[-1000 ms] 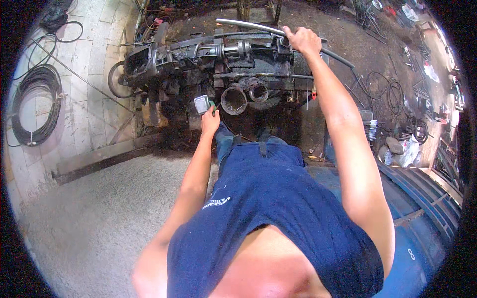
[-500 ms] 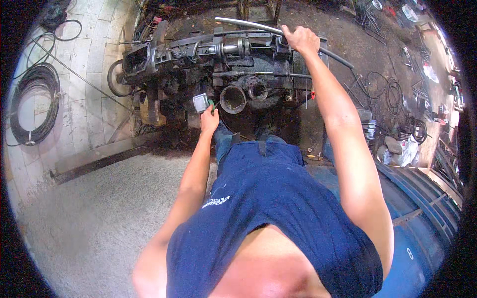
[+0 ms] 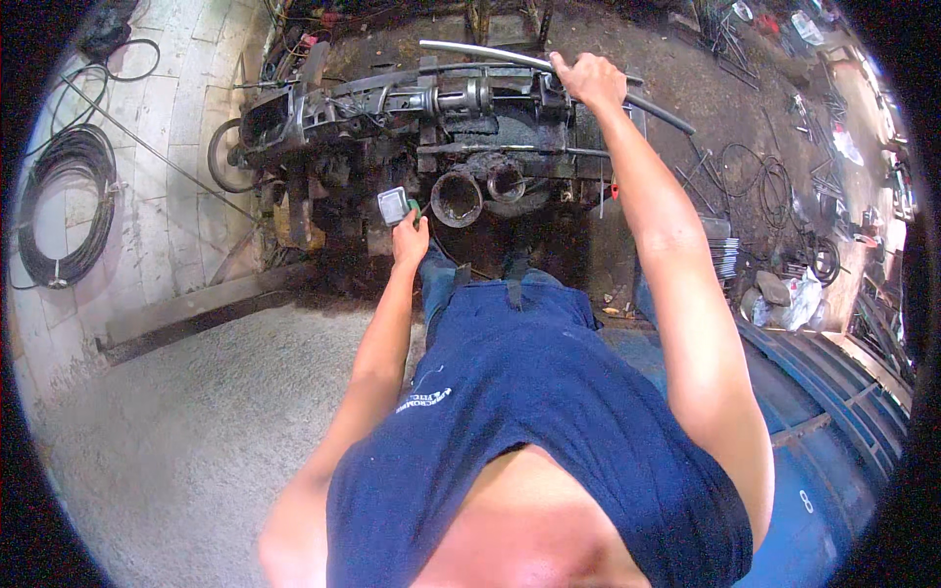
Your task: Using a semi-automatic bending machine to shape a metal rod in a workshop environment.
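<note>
In the head view a long grey metal rod or tube (image 3: 470, 48), slightly bent, lies across the far side of a dark, greasy machine (image 3: 323, 113). My right hand (image 3: 590, 80) is closed over it at the machine's right end. Nearer to me, my left hand (image 3: 410, 242) has its fingers closed at the side of a small square grey box (image 3: 392, 206) with a green part (image 3: 413, 210). What the green part is, I cannot make out. Just right of that box, two round open metal cups (image 3: 457, 199) face up on the machine's near side.
A coil of black cable (image 3: 67, 211) hangs against the pale wall at left. Thin rods (image 3: 730, 49), loose cables (image 3: 760, 186) and a white bag (image 3: 806, 297) lie on the dark floor at right. A blue metal panel (image 3: 814, 461) is beside me at lower right.
</note>
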`<state>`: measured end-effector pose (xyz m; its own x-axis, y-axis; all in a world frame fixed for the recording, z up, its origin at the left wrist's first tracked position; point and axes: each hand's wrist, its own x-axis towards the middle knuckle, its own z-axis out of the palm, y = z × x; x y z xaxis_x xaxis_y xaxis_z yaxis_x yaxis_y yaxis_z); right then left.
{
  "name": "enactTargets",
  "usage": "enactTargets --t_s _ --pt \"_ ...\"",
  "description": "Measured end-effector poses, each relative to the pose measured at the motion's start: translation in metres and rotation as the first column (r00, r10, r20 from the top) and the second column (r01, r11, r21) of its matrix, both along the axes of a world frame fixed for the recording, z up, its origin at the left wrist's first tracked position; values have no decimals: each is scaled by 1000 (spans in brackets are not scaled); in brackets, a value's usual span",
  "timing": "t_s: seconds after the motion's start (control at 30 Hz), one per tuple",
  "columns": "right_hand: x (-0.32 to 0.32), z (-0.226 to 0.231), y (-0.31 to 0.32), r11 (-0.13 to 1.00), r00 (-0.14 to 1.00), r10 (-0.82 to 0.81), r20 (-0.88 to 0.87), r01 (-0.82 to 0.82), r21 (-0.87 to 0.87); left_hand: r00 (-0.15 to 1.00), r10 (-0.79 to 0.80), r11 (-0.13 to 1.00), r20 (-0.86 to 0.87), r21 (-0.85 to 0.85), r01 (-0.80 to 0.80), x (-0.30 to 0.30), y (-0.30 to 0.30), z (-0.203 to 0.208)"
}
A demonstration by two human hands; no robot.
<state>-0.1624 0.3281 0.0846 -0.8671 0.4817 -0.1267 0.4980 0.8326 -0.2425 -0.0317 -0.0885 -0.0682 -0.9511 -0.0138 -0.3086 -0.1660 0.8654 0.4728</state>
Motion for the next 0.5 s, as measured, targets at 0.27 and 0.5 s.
enactTargets --t_s 0.27,0.5 --pt "4 -2 1 999 1000 -24 -18 24 -28 999 37 999 -23 27 -36 -3 -1 -3" --pt "4 0 5 999 1000 -12 -19 11 -33 998 -12 1000 -65 9 12 -5 -2 -7"
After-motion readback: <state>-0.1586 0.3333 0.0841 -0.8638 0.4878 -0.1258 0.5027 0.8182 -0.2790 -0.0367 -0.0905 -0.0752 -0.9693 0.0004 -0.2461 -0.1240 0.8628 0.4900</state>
